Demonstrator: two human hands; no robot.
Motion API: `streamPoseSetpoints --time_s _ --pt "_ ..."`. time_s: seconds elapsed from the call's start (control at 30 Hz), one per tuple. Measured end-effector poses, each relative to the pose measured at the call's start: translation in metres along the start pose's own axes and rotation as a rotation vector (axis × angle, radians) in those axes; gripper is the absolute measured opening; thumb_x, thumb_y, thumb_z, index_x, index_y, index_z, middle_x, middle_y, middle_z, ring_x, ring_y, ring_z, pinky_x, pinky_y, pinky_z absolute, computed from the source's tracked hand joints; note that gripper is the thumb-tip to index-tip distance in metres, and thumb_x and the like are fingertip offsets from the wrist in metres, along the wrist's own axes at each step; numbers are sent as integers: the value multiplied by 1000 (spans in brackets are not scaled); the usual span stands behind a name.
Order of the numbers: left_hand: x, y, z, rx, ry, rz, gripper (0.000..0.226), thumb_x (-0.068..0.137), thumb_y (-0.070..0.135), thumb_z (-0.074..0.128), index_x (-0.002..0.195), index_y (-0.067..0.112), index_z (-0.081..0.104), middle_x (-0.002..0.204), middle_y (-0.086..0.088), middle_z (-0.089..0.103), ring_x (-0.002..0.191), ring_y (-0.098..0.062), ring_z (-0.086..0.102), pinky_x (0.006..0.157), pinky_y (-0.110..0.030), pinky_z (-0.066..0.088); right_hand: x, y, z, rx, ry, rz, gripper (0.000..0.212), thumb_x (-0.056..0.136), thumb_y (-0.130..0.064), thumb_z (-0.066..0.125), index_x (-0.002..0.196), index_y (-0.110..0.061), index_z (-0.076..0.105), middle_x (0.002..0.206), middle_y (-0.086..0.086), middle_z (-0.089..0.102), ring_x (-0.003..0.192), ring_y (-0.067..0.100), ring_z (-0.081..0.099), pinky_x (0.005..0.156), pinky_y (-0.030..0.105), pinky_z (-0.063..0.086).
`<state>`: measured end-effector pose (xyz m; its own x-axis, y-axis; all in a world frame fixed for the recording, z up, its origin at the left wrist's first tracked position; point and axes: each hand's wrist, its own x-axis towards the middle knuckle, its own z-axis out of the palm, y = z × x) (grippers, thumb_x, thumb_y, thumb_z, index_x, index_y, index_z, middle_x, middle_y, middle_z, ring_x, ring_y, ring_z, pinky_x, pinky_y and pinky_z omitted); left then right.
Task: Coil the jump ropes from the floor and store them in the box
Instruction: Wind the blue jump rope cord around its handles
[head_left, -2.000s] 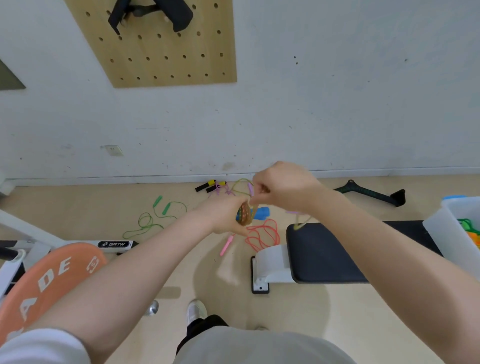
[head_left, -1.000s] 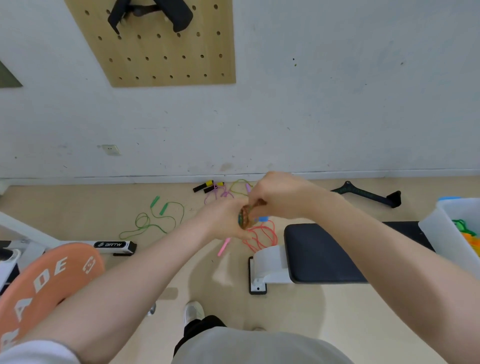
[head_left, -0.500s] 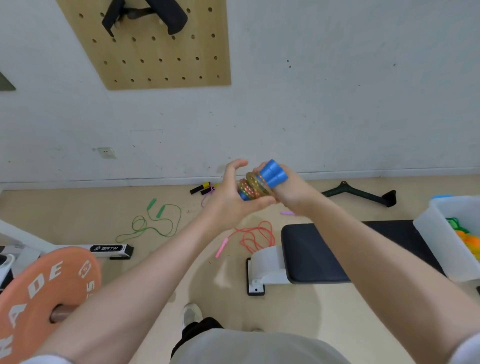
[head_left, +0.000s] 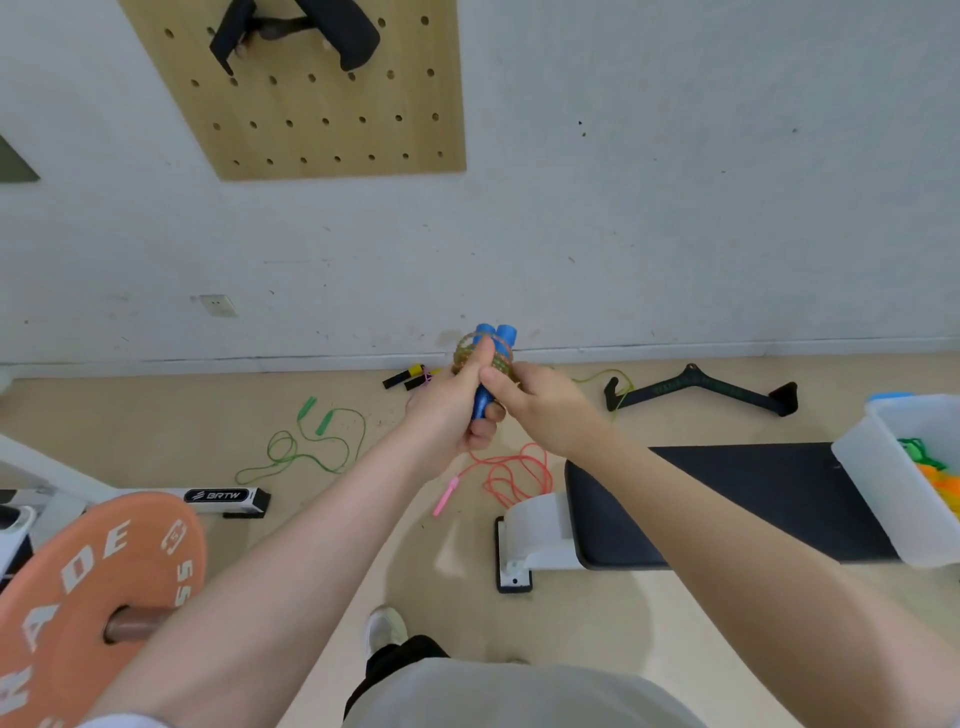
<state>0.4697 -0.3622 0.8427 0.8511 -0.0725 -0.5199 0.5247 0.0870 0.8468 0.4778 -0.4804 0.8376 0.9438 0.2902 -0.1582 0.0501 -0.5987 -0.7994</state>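
I hold a blue-handled jump rope (head_left: 493, 338) upright in front of me, its beaded cord wound around the two handles. My left hand (head_left: 449, 410) grips the handles from the left, thumb up along the coil. My right hand (head_left: 540, 405) pinches the coil from the right. On the floor lie a green rope (head_left: 311, 441), a red rope with a pink handle (head_left: 511, 475) and a rope with black and yellow handles (head_left: 408, 376). The white storage box (head_left: 883, 467) sits at the right edge with green and orange ropes inside.
A black padded bench (head_left: 727, 499) on a white base stands under the box. An orange weight plate (head_left: 88, 597) on a bar fills the lower left. A black V-shaped handle (head_left: 701, 389) lies by the wall. My shoe (head_left: 384, 626) is below.
The bundle has turned upright, blue handle ends now pointing up. Both hands rose slightly and my left thumb closed onto the coil.
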Motion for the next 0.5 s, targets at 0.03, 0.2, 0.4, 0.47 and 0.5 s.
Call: streamPoseSetpoints --time_s 0.03,0.2,0.4,0.47,0.5 --pt "0 -1 0 22 -13 -3 47 89 62 41 85 17 53 55 -1 43 39 -10 31 41 -18 26 1 4 1 49 -9 9 45 94 -47 41 74 -8 51 70 6 50 65 17 45 68 35 40" --pt "4 -3 4 37 4 83 52 89 63 36 111 20 55 59 -2 45 43 -12 33 43 -20 27 3 7 -2 263 -23 0 27 96 -36 44 77 -17 49 64 -7 53 64 8 49 68 23 39" --pt "4 -2 13 -69 20 248 42 96 48 39 114 13 52 57 0 48 40 -7 38 40 -19 28 3 -1 -14 227 -23 -8 23 97 -38 41 104 -18 49 63 -11 51 56 0 48 62 21 35" --pt "6 -1 17 -129 -4 243 43 96 51 35 113 15 52 53 3 46 39 -7 33 39 -18 25 1 -6 -16 114 113 6 42 96 -42 41 130 -19 39 64 -10 52 63 5 51 62 24 36" --pt "8 0 19 -161 -25 217 43 96 53 34 110 17 52 52 4 44 39 -8 30 39 -18 23 -1 -7 -16 -15 175 -4 48 95 -45 39 136 -22 33 63 -8 52 64 11 52 59 27 36"
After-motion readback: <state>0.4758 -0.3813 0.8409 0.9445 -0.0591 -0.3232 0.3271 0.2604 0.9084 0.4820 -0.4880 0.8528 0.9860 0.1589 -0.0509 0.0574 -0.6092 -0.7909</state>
